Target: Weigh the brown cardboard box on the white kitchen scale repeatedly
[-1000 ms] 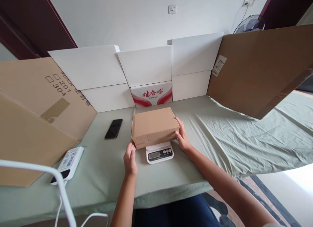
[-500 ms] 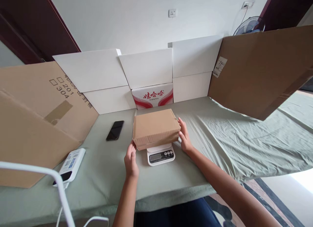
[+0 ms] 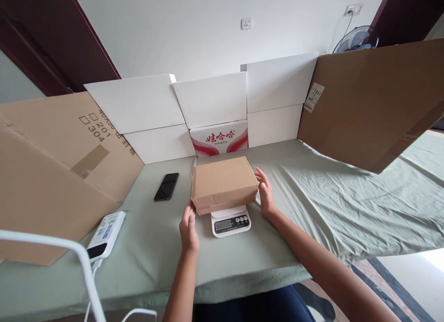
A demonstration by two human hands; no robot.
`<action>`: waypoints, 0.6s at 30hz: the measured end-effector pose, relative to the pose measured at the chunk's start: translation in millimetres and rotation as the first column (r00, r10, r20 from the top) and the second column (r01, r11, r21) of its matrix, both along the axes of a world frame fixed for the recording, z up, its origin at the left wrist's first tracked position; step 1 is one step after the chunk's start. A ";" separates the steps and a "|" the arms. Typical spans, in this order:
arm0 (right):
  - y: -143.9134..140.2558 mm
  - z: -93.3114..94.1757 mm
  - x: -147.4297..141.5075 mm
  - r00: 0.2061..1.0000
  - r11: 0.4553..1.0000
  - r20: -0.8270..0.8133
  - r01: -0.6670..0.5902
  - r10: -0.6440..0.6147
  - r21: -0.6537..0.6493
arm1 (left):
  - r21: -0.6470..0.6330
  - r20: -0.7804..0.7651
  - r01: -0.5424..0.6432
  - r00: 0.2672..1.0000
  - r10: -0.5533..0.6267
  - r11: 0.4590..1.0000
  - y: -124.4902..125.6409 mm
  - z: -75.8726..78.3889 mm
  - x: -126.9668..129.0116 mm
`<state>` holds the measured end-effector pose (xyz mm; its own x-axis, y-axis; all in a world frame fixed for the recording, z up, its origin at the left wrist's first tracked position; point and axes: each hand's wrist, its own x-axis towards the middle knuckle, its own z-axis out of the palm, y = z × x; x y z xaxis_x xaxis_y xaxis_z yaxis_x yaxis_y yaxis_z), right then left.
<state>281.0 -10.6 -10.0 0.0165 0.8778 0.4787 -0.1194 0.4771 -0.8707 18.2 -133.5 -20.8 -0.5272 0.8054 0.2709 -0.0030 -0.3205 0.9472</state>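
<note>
A brown cardboard box [image 3: 224, 183] sits on top of a small white kitchen scale [image 3: 230, 220], and both hands flank it. The left hand [image 3: 189, 227] is open, fingers straight and held together, with the fingertips touching the box's near left corner at its lower edge; the palm faces inward and nothing is gripped. The right hand [image 3: 266, 192] is likewise open, laid flat along the box's right side, fingers extended toward the far corner and the palm close against the cardboard; whether the whole palm presses on it cannot be told. The two hands are well apart from each other, with the box between them, bracketing rather than clamping it.

The scale's display and buttons poke out from under the box's near edge, between the two wrists. The box overhangs the scale on every visible side and lies roughly level.

Left of the left hand, a black phone [image 3: 167, 186] lies flat on the tabletop [image 3: 243, 252], which is covered in a pale green cloth. Nearer and further left is a white power bank [image 3: 106, 228] with a cable. Beyond the hands, a red-and-white printed carton [image 3: 219, 138] stands against a row of white boards [image 3: 211, 100], and large brown cardboard sheets [image 3: 367, 100] lean in on either side.
</note>
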 end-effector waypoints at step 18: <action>-0.3 1.6 -2.8 1.000 1.000 0.012 -0.021 0.021 0.006 | -0.034 -0.053 0.001 0.999 -0.003 0.999 3.2 -3.5 -3.4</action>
<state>278.2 -10.9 -8.4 -0.0077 0.8750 0.4840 -0.1195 0.4798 -0.8692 14.8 -130.3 -24.3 -0.5111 0.8158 0.2706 0.0470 -0.2878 0.9565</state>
